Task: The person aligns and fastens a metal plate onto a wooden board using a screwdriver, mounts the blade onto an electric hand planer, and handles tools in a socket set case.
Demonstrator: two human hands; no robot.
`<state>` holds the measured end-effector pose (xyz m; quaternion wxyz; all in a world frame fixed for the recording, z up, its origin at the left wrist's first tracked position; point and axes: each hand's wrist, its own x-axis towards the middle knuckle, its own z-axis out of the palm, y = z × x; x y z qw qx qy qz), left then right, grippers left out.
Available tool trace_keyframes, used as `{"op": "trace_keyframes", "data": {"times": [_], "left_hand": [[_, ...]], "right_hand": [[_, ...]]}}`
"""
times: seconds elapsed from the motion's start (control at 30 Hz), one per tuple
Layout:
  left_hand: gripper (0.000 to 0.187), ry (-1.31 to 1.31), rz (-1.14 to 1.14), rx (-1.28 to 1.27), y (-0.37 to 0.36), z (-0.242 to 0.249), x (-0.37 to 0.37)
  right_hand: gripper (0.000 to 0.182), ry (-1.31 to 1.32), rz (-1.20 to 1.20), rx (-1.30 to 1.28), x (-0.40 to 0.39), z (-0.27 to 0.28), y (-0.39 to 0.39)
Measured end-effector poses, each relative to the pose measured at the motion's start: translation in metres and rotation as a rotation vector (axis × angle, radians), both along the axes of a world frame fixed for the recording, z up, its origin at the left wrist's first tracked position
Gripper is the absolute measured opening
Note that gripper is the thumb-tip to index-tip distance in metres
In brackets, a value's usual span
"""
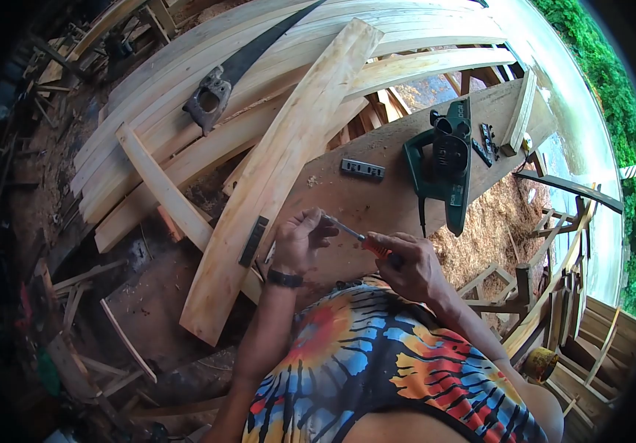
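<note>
My right hand (408,267) is wrapped around the red and dark handle of a screwdriver (345,228), its shaft pointing left. At the tip end, my left hand (300,238) is closed with thumb and fingers bent; whether it pinches the tip or a small part there I cannot make out. Beyond my hands, a metal bar with holes (362,169) lies on the wooden board (325,188). A green electric planer (447,166) rests to its right. Beside my left hand, a dark narrow block (253,241) lies on a long plank (284,166).
A handsaw (214,96) lies on the stacked pale boards (273,70) at upper left. Small black parts (485,144) and a short wood piece (518,114) are right of the planer. Wood shavings (491,221) cover the ground, with timber scraps (129,340) at lower left.
</note>
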<state>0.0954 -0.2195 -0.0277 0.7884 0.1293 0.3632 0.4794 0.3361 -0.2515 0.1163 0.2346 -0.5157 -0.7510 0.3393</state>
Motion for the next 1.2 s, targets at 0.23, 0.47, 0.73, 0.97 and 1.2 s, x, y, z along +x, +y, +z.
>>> {"op": "trace_keyframes", "data": {"times": [0.23, 0.47, 0.73, 0.97, 1.2], "left_hand": [[0.021, 0.079, -0.036, 0.029, 0.0, 0.002, -0.004], [0.024, 0.253, -0.071, 0.088, -0.002, 0.012, -0.006], [0.03, 0.365, -0.177, 0.193, -0.002, 0.011, -0.015], [0.032, 0.455, -0.255, 0.27, -0.004, 0.021, -0.017], [0.035, 0.363, -0.172, 0.319, -0.006, 0.027, -0.001]], "right_hand": [[0.04, 0.0, 0.01, 0.012, -0.001, 0.003, 0.0], [0.043, -0.061, 0.042, 0.046, 0.003, 0.004, -0.002], [0.044, -0.139, 0.094, 0.105, 0.003, 0.0, -0.006], [0.048, -0.096, 0.123, -0.099, -0.005, -0.007, -0.012], [0.057, 0.077, 0.033, -0.577, -0.028, 0.009, 0.012]]}}
